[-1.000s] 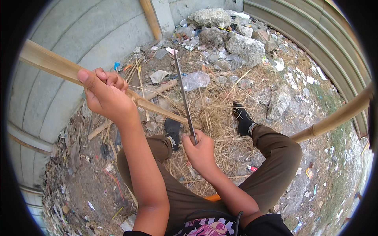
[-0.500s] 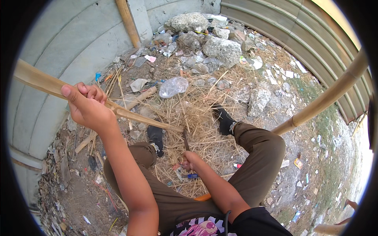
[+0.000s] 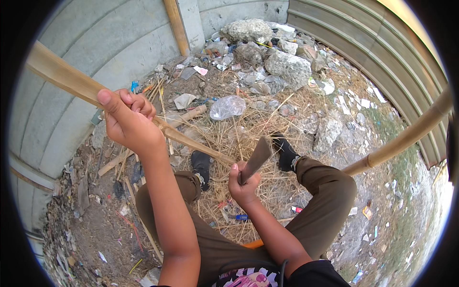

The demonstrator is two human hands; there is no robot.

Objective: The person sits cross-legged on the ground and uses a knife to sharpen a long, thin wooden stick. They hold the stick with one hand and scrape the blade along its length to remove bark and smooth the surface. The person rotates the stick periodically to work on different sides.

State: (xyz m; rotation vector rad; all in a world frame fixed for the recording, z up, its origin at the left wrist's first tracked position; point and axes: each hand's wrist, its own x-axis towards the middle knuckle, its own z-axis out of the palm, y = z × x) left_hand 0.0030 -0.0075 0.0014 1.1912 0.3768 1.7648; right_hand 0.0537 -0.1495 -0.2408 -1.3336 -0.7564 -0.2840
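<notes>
My left hand (image 3: 133, 119) is closed around a split bamboo strip (image 3: 67, 75) that slants from the upper left down toward the ground between my feet. Its wide end lies beyond my fingers, and the thin end passes just behind my right hand (image 3: 244, 185). In that fist is a machete, its broad dark blade (image 3: 258, 159) tilted up and to the right; the handle is hidden in my fingers. Bamboo shavings (image 3: 224, 191) cover the ground between my two dark shoes. The blade stands apart from the strip.
A thick bamboo pole (image 3: 406, 134) slants past my right knee. Ahead lie rocks (image 3: 289, 69), a clear plastic bag (image 3: 227, 108) and scattered litter. A grey concrete wall (image 3: 119, 52) stands left, corrugated metal sheeting (image 3: 363, 43) right. A blue-handled object (image 3: 240, 217) lies among the shavings.
My right hand has risen, and the machete's blade has swung from low beside the strip's thin end to pointing upward. My left hand keeps its hold; the whole view has shifted slightly.
</notes>
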